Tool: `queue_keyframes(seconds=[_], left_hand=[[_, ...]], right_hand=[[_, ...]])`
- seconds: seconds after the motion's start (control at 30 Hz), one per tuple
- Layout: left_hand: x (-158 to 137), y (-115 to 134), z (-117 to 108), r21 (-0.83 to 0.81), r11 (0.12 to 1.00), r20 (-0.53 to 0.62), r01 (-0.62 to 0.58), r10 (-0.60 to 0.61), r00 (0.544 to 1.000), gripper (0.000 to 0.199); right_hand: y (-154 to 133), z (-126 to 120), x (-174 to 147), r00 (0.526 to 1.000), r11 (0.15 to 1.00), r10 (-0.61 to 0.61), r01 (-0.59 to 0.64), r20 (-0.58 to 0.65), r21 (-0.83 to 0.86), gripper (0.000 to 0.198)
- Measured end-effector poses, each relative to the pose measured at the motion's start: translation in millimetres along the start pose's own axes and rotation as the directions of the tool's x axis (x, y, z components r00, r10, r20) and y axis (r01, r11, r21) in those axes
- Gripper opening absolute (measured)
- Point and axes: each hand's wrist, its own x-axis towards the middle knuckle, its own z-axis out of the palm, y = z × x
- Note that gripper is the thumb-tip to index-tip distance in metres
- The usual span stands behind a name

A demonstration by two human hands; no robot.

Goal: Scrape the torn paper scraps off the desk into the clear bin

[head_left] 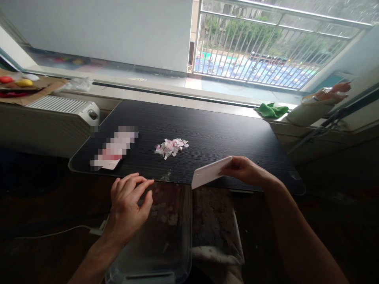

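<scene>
Head view: the left hand (130, 199) is empty, palm down, fingers apart and slightly bent, near the front edge of the black tabletop (219, 132). The right hand (245, 169) extends forward and grips one end of the white rectangular panel (207, 173). The panel is thin and flat, has a small hole near its free end, and is tilted at the front edge. A clear plastic bin (188, 240) below contains pale scraps (170, 217). Cut paper pieces (171, 147) form a loose pile on the tabletop.
</scene>
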Motion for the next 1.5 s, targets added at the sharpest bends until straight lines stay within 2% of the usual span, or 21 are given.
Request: queue_keyframes(seconds=[0.13,0.2,0.27,0.4,0.63,0.7,0.8,0.97,1.17,1.5], left_hand=[[-1,1,3,-0.010,1.000,0.006,0.015,-0.015,1.000,0.019],[0,3,4,-0.020,1.000,0.017,0.024,-0.024,1.000,0.020],[2,6,4,-0.028,0.999,0.032,0.034,-0.033,0.999,0.021],[2,9,3,-0.029,0.998,0.044,0.062,-0.061,0.997,0.023],[-2,9,1,-0.040,0.996,0.046,0.083,-0.081,0.996,0.024],[-3,8,1,-0.043,0.995,0.042,0.089,-0.087,0.995,0.024],[-4,6,2,-0.048,0.994,0.035,0.099,-0.097,0.995,0.024],[-3,9,3,-0.064,0.990,0.064,0.122,-0.118,0.991,0.023],[-3,10,2,-0.063,0.991,0.076,0.119,-0.114,0.991,0.023],[6,15,1,-0.058,0.991,0.108,0.120,-0.113,0.988,0.026]], right_hand=[[1,-17,-21,0.999,0.998,0.032,-0.031,0.020,-0.062,0.030],[0,-18,-25,0.999,0.999,0.028,-0.029,-0.033,-0.020,0.033],[-2,-13,-22,0.990,0.999,-0.001,0.006,-0.143,0.033,0.035],[-5,10,5,0.923,0.986,-0.068,0.121,-0.380,0.117,0.037],[-11,48,56,0.819,0.978,-0.119,0.195,-0.561,0.076,0.029],[-13,53,58,0.825,0.981,-0.125,0.185,-0.551,0.054,0.027],[-15,58,49,0.880,0.985,-0.133,0.170,-0.456,0.040,0.025],[-18,61,38,0.859,0.987,-0.143,0.158,-0.492,-0.010,0.025],[-21,67,28,0.911,0.986,-0.169,0.155,-0.376,-0.068,0.023],[-20,59,-1,0.880,0.989,-0.101,0.038,-0.464,-0.143,0.025]])
